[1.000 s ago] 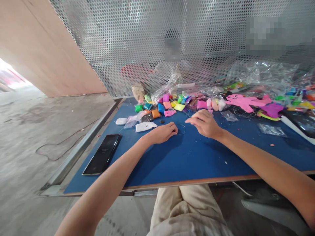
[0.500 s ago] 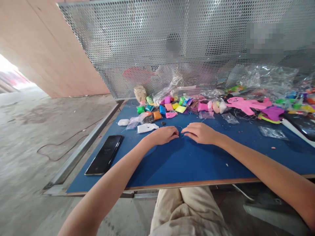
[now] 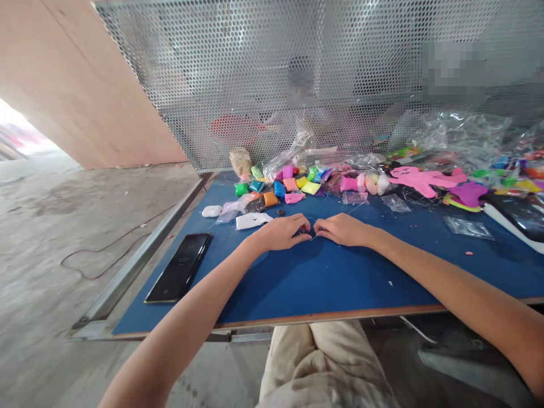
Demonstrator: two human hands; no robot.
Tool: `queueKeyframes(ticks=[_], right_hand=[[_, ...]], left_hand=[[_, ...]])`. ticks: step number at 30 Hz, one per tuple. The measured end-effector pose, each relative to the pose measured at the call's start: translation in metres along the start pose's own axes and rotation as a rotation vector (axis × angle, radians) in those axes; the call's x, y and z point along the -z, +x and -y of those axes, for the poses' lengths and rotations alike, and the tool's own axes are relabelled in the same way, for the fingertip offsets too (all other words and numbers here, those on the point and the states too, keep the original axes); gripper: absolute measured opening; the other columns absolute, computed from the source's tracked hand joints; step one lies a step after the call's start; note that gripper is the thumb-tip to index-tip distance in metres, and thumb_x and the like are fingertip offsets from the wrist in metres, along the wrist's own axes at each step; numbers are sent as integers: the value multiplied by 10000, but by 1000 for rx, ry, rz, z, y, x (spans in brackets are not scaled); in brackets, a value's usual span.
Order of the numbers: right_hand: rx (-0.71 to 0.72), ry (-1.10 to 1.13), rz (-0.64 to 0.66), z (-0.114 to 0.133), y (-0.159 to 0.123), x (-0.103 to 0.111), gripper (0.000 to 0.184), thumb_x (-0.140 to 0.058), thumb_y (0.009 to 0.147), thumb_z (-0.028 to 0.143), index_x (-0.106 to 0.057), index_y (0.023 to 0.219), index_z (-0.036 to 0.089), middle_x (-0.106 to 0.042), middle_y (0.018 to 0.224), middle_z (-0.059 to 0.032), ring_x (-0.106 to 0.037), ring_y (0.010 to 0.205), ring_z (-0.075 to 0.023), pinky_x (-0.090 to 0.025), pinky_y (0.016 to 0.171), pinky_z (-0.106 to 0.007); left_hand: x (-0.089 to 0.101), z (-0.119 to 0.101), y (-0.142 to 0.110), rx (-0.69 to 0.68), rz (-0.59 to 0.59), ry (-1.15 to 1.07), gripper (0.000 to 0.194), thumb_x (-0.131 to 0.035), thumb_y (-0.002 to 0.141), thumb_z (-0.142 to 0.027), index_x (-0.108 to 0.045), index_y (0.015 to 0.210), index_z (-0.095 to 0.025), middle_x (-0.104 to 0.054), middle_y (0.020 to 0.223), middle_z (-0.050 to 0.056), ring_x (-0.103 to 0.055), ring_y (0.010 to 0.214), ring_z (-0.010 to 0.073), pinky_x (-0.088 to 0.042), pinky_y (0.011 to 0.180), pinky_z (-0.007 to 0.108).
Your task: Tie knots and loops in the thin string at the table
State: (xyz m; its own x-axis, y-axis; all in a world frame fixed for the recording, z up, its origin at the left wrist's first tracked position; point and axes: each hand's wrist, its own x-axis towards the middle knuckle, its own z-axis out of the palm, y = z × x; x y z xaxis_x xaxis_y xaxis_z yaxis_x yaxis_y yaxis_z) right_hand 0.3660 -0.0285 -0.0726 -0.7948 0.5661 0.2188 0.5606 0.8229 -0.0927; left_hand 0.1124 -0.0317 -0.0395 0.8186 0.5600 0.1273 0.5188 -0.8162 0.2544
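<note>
A thin, pale thread runs between my two hands over the blue table, and only short bits of it show. My left hand is curled at the thread's left side, thumb stretched toward the right hand and a small gap under the bent fingers. Facing it, my right hand pinches the thread, thumb and forefinger together. The fingertips of both hands nearly meet. Just behind my left hand lie a white packet and a small dark lump.
A phone and a white earbud case lie at the left of the blue table. Several coloured clay packets, plastic bags and a pink figure line the back, before a perforated metal panel.
My left thumb has stretched out from the curled fingers toward my right hand. The right fingers have drawn together and come slightly closer to the left hand.
</note>
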Motion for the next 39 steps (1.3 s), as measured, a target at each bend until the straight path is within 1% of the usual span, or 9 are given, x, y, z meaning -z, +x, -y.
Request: queueKeyframes(ticks=[7, 12, 17, 19, 22, 27, 31, 35, 39], right_hand=[[-44, -83, -75, 1, -1, 1, 190, -418, 1027, 328, -561, 1010, 203, -685, 708, -20, -636, 632, -187, -290, 570, -273], [-158, 54, -227, 3, -6, 17, 185, -442, 1016, 340, -569, 1048, 211, -660, 717, -7, -618, 638, -175, -363, 608, -272], [-44, 198, -331, 1, -11, 30, 363, -385, 1027, 305, -495, 1364, 229, -665, 948, -69, -624, 884, -212, -486, 821, -347], [-14, 188, -408, -2, -13, 32, 380, -357, 1029, 261, -527, 1369, 255, -666, 978, -77, -609, 933, -223, -486, 882, -384], [-34, 127, -507, -5, -14, 33, 374, -382, 1022, 225, -598, 1325, 261, -697, 932, -65, -605, 872, -223, -490, 853, -395], [-37, 55, -449, -5, -12, 32, 386, -449, 1011, 276, -591, 1363, 204, -719, 941, -84, -595, 848, -233, -491, 825, -406], [0, 97, -403, -5, -11, 28, 360, -437, 1012, 263, -636, 1308, 215, -728, 917, -71, -608, 844, -217, -494, 812, -380], [-75, 106, -417, -5, -13, 27, 310, -491, 991, 282, -671, 1237, 227, -745, 891, -52, -636, 811, -207, -488, 766, -346], [-181, 165, -431, -2, -13, 29, 198, -525, 971, 290, -661, 1099, 223, -746, 855, -20, -645, 715, -171, -475, 721, -302]], left_hand=[[-4, 8, 2, -31, 39, -83, 268, -462, 997, -414, -629, 1050, -211, -641, 1043, 54, -604, 863, 172, -438, 763, 285], [5, 5, 4, -51, -188, -205, 291, -440, 1011, -398, -667, 1034, -217, -686, 946, 61, -569, 1015, 212, -408, 961, 366], [10, 2, 3, 70, -356, -611, 404, -390, 1013, -482, -634, 1088, -169, -591, 782, 29, -539, 680, 128, -463, 666, 260], [9, 1, 3, 106, -376, -642, 414, -414, 1000, -505, -641, 1074, -167, -560, 760, 21, -510, 660, 122, -433, 614, 240], [4, -2, 5, 147, -361, -644, 422, -409, 997, -517, -636, 1059, -168, -545, 765, 19, -473, 634, 113, -405, 584, 235], [-2, -5, 8, 196, -397, -630, 421, -335, 1020, -497, -600, 1063, -172, -553, 799, 22, -493, 680, 123, -451, 663, 252], [3, -5, 7, 181, -383, -531, 430, -344, 1020, -478, -637, 1031, -164, -615, 860, 50, -543, 748, 143, -468, 715, 262], [6, -7, 7, 151, -349, -450, 399, -387, 1013, -443, -674, 1031, -167, -653, 890, 58, -581, 803, 161, -469, 755, 274], [1, -10, 8, 208, -352, -432, 362, -375, 1019, -417, -626, 1027, -156, -657, 864, 53, -591, 783, 160, -467, 731, 272]])
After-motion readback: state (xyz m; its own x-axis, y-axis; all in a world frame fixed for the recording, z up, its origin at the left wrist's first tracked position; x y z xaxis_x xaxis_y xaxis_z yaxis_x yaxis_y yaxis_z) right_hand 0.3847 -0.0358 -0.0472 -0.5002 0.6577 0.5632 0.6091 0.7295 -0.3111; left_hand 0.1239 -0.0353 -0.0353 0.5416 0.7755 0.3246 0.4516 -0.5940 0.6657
